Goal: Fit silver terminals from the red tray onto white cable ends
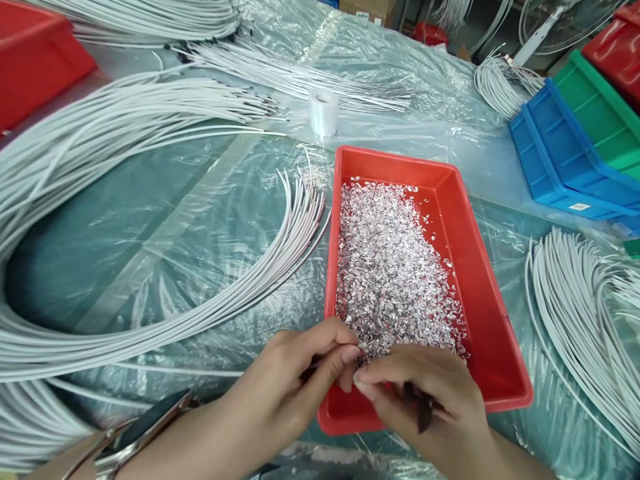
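Observation:
A red tray (480, 280) lies in front of me, holding a heap of small shiny metal terminals (390, 267). Both hands meet over its near left corner. My left hand (290, 387) pinches thumb and forefinger together on something tiny that I cannot make out, right by the terminals. My right hand (425, 400) is closed too, fingertips touching the left hand's; a dark thin thing shows between its fingers. A watch (145, 427) sits on my left wrist.
Long white wires (100, 220) curve across the left of the plastic-covered table, their ends near the tray. More white wires (585, 313) lie at the right. A roll of clear tape (323, 112) stands behind the tray. Blue and green bins (565, 153) sit far right, a red bin (35, 60) far left.

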`<state>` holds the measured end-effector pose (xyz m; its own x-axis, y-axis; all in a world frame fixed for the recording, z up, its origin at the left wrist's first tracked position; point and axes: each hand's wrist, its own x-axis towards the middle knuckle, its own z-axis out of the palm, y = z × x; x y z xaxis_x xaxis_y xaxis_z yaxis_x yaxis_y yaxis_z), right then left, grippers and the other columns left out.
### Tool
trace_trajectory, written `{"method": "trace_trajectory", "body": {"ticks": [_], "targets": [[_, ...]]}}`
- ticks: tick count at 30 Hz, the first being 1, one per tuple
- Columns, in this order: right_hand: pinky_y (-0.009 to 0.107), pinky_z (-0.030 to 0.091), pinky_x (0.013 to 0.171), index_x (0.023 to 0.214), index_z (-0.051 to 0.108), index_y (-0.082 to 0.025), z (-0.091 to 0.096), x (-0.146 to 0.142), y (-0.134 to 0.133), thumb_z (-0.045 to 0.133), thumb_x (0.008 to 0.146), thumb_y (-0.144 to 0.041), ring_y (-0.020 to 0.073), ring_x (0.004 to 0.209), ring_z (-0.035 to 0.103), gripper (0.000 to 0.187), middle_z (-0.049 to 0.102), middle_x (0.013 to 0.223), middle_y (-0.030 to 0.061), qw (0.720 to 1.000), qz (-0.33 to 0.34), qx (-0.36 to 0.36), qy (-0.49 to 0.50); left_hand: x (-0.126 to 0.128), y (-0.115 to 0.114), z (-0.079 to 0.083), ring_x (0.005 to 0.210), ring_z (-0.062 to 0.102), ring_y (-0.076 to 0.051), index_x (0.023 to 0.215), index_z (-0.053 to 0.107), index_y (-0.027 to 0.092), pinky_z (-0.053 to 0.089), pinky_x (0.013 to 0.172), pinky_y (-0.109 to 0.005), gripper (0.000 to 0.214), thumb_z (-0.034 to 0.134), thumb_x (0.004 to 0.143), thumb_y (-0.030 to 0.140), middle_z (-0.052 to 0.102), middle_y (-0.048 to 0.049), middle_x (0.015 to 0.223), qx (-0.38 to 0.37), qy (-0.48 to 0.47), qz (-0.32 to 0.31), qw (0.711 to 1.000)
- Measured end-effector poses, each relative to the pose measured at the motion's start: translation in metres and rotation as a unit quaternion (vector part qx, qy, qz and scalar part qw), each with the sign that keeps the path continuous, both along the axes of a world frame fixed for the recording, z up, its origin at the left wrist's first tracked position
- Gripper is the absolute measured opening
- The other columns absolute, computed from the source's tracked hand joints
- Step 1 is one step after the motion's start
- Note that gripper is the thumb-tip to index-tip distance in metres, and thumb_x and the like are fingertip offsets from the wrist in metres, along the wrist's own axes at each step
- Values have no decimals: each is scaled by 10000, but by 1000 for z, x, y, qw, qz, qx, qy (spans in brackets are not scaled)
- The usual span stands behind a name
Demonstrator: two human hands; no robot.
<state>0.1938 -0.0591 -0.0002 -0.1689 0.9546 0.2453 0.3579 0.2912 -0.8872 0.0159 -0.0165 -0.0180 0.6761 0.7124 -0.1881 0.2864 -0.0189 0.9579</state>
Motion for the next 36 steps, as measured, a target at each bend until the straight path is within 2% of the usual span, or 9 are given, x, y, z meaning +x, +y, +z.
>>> {"method": "trace_trajectory", "body": {"ticks": [4, 8, 12, 14, 17, 20, 25, 29, 36], "targets": [[217, 479, 433, 949, 692, -288, -2, 21, 1, 604, 829, -138, 112, 487, 592, 212, 711, 694, -27, 989, -126, -59, -43, 0, 6, 6, 619, 518, -100, 757, 531, 179, 382, 600, -205, 314, 342, 988, 279, 578, 17, 683, -79, -40, -19, 996], [252, 526, 558, 1089, 664, -232, -8, 35, 7, 559, 851, -132, 144, 639, 651, 279, 723, 820, 20, 980, -133, -85, -119, -3, 8, 7, 604, 433, -104, 738, 479, 177, 370, 584, -211, 325, 350, 980, 352, 459, 27, 660, -151, -69, -6, 986], [247, 448, 514, 783, 639, -195, -9, 31, 9, 602, 843, -182, 122, 549, 551, 72, 620, 643, -4, 982, -119, -57, -138, -4, 11, 6, 626, 380, -108, 763, 473, 175, 352, 595, -218, 318, 369, 966, 398, 416, 23, 702, -203, -82, 3, 976], [238, 331, 438, 590, 482, -206, -8, 30, 9, 598, 857, -218, 95, 466, 378, 291, 401, 522, -56, 979, -122, -43, -154, -3, 13, 6, 598, 348, -104, 766, 478, 172, 312, 559, -215, 314, 376, 966, 392, 393, 33, 674, -209, -93, 2, 973], [249, 228, 424, 550, 310, -221, -8, 31, 8, 544, 887, -230, 98, 478, 231, 411, 208, 560, -69, 977, -120, -31, -171, -3, 13, 7, 526, 286, -95, 774, 491, 168, 233, 496, -217, 310, 372, 975, 372, 355, 56, 598, -217, -106, -17, 970], [243, 266, 445, 587, 362, -218, -10, 32, 8, 531, 893, -233, 102, 486, 284, 349, 272, 557, -62, 978, -104, -29, -181, -9, 3, 5, 480, 224, -88, 766, 481, 167, 179, 465, -223, 314, 379, 976, 378, 335, 70, 558, -272, -129, -22, 953], [234, 415, 511, 841, 582, -205, -15, 33, 6, 540, 870, -188, 124, 545, 523, 54, 602, 668, -4, 981, -78, -42, -174, -25, -21, -2, 461, 183, -77, 731, 453, 162, 142, 458, -225, 312, 433, 958, 376, 329, 74, 537, -340, -171, 32, 924], [231, 438, 503, 849, 599, -210, -16, 34, 6, 548, 858, -204, 131, 535, 564, 52, 633, 670, -5, 980, -81, -45, -175, -33, -35, -8, 437, 170, -73, 725, 443, 167, 126, 433, -214, 308, 461, 941, 386, 324, 79, 505, -364, -182, 98, 908], [221, 410, 494, 785, 573, -208, -12, 32, 7, 571, 857, -203, 122, 512, 539, 72, 590, 623, -25, 976, -89, -18, -200, -56, -69, -12, 461, 353, -93, 736, 473, 174, 278, 491, -208, 346, 400, 967, 420, 455, 40, 523, -204, -117, 154, 960]]}}
